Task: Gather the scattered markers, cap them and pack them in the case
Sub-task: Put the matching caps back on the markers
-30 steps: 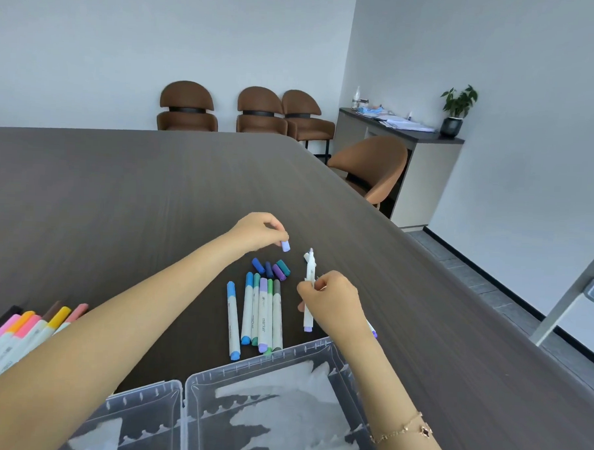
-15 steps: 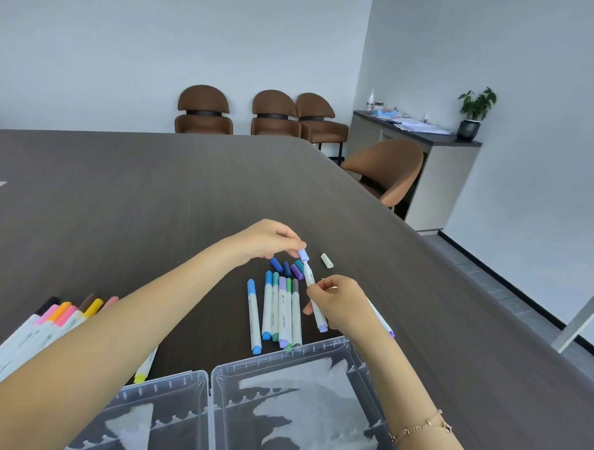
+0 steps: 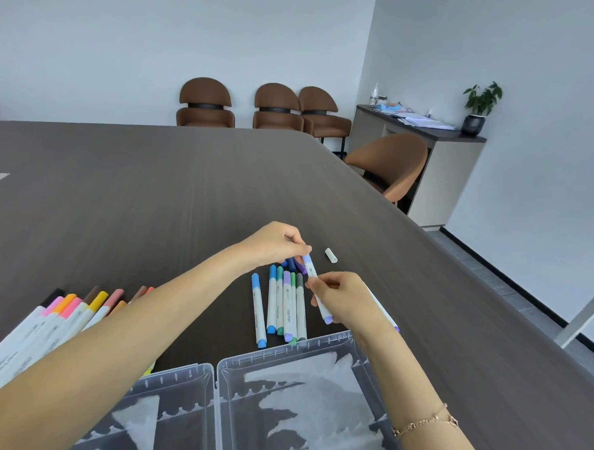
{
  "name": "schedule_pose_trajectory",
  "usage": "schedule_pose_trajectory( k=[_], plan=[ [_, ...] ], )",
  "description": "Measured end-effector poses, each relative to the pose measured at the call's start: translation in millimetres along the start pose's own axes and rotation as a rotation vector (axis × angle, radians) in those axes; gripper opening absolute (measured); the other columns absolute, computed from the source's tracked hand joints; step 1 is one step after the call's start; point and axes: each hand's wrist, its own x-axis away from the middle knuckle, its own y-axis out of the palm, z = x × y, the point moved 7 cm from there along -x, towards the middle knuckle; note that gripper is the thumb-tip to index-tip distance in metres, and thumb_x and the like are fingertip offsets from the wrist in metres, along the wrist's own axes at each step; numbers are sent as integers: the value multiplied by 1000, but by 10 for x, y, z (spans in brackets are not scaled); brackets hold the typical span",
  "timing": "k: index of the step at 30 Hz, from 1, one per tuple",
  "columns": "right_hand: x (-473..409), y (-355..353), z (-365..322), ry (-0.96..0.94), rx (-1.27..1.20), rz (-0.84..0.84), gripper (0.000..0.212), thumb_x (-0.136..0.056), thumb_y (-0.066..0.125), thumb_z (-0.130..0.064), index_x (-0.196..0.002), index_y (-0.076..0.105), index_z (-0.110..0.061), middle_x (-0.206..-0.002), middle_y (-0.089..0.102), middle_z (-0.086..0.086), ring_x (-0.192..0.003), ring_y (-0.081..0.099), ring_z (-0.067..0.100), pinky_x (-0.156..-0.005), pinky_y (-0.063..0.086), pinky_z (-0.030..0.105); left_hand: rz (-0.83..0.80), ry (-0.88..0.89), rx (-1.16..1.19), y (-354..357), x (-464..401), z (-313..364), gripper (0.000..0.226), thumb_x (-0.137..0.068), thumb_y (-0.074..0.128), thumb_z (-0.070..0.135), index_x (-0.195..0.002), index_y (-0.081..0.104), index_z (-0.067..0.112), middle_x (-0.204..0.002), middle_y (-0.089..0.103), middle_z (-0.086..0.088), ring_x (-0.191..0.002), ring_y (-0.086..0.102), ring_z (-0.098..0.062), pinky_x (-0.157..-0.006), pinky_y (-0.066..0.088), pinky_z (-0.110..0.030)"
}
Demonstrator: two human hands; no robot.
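Note:
My right hand (image 3: 345,296) grips a white marker with lilac ends (image 3: 312,271) by its barrel, tilted over the table. My left hand (image 3: 276,242) pinches the lilac cap (image 3: 307,259) sitting on the marker's far tip. Below the hands, several capped blue, green, lilac and grey markers (image 3: 280,305) lie side by side on the dark table. A few loose dark blue and purple caps (image 3: 295,265) sit half hidden under my left hand. One white cap (image 3: 330,255) lies alone further right. The clear plastic case (image 3: 283,355) is open at the near edge.
A row of pink, orange, yellow and brown markers (image 3: 63,311) lies at the left, partly behind my left forearm. Another marker (image 3: 382,308) shows behind my right wrist. Brown chairs (image 3: 390,164) stand by the table's right and far edges.
My left hand brought the lilac cap from above the table onto the tip of the marker in my right hand. The marker tilted down from upright.

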Motion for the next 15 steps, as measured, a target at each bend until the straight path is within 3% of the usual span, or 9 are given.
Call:
schedule_pose_trajectory(
  k=[5,8,11,13,15],
  plan=[
    [-54,-23,19,-20,69,95,27,-95,52,-28,-87,65,-5,-66,64,4,-49,51,8,-51,42,16,-78,44,-123,-57,-48,49,17,-92,55,27,-99,68,17,-94,70,3,-92,64,-9,-86,52,-29],
    [-61,-13,47,-49,254,126,36,-93,55,-26,-63,49,-7,-50,43,4,-35,39,9,-38,31,9,36,23,-219,-232,-96,-18,24,-92,53,22,-106,69,12,-109,67,2,-103,59,-13,-90,44,-25],
    [-71,4,117,6,371,105,47,-92,57,-31,-55,37,-12,-49,32,0,-41,31,11,-44,25,13,120,-53,-274,-309,-125,-285,23,-92,53,15,-105,71,11,-113,67,-1,-106,60,-15,-87,39,-20],
    [-79,-37,134,26,392,106,44,-92,57,-37,-60,48,-7,-51,38,1,-43,36,11,-46,29,14,127,-92,-292,-282,-113,-452,22,-91,53,13,-107,69,11,-114,66,-3,-105,60,-16,-87,40,-20],
    [-84,-136,106,-14,380,169,40,-92,57,-36,-80,63,1,-63,57,9,-51,50,15,-54,42,21,151,-105,-296,-265,-90,-540,23,-91,54,11,-111,67,9,-116,65,-5,-106,60,-17,-88,42,-22]
  ],
)
